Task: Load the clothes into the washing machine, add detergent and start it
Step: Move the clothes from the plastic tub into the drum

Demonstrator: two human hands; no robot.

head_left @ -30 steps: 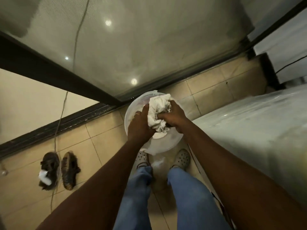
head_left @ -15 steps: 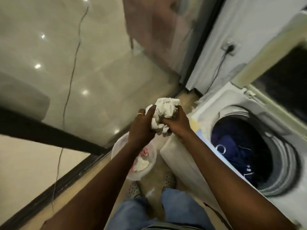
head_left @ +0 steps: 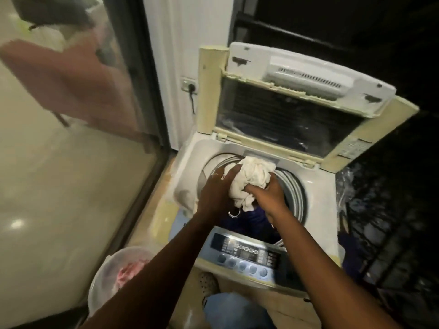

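Observation:
A bunched white cloth [head_left: 251, 179] is held over the open drum of the top-loading washing machine [head_left: 190, 153]. My left hand [head_left: 213, 191] grips its left side and my right hand [head_left: 268, 195] grips it from below right. Dark blue clothes [head_left: 251, 222] lie inside the drum under the cloth. The machine's lid [head_left: 297, 115] stands raised at the back. Its control panel [head_left: 244, 255] with a row of round buttons faces me at the front. A clear plastic basin [head_left: 99, 283] with a pink garment [head_left: 126, 274] sits on the floor at lower left.
A glass sliding door [head_left: 71, 174] with a dark frame runs along the left. A wall socket with a plugged cable [head_left: 190, 87] is behind the machine. Dark railing [head_left: 389, 222] lies to the right. My jeans and a shoe [head_left: 209, 283] show below the panel.
Both hands lifted the white cloth out of the basin on the floor and carried it right, over the machine's drum. My view swung from the floor to the machine.

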